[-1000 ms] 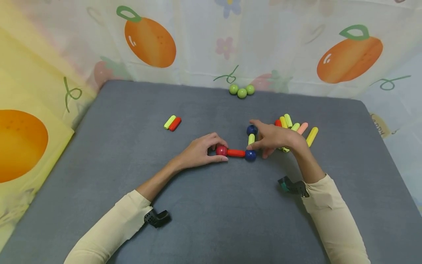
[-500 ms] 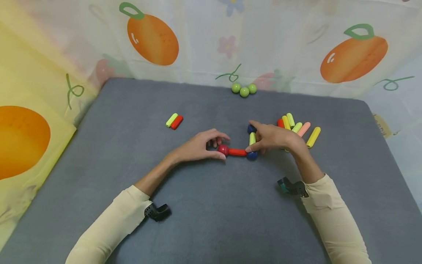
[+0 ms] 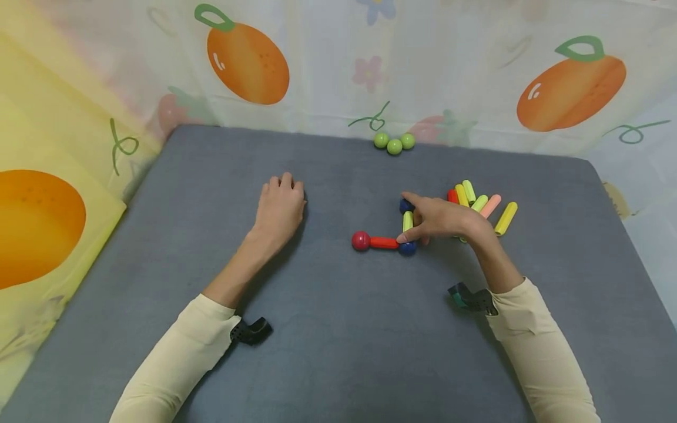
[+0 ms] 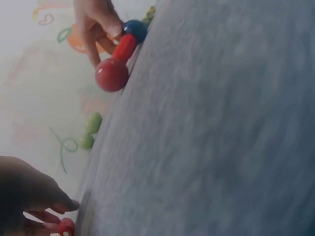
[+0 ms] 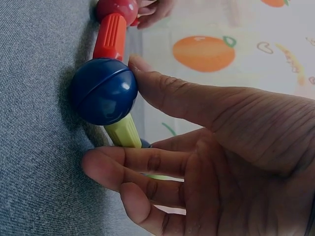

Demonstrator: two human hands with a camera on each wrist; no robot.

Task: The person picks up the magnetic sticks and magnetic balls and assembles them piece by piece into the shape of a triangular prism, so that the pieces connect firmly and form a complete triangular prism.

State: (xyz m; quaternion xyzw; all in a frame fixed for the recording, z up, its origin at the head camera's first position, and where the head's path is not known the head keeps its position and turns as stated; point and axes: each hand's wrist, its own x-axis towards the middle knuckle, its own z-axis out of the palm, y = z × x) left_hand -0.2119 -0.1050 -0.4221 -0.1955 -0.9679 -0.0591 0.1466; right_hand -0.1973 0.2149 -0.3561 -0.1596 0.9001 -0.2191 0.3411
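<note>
An L-shaped toy ball-and-stick shape lies on the grey table in the head view: a red ball, a red stick, a near blue ball, a yellow-green stick and a far blue ball. My right hand holds its blue-ball side, thumb at the near blue ball and index finger at the far one. My left hand reaches down further left, its fingers hiding the spot beneath. In the left wrist view a loose red stick shows at its fingers, the thumb apart from it.
Several loose sticks in yellow, red and pink lie right of my right hand. Three green balls sit at the table's back edge, before a curtain with printed fruit.
My left hand has left the red ball and moved left and away from me, now covering the spot of the yellow-green and red sticks. The right hand keeps its place.
</note>
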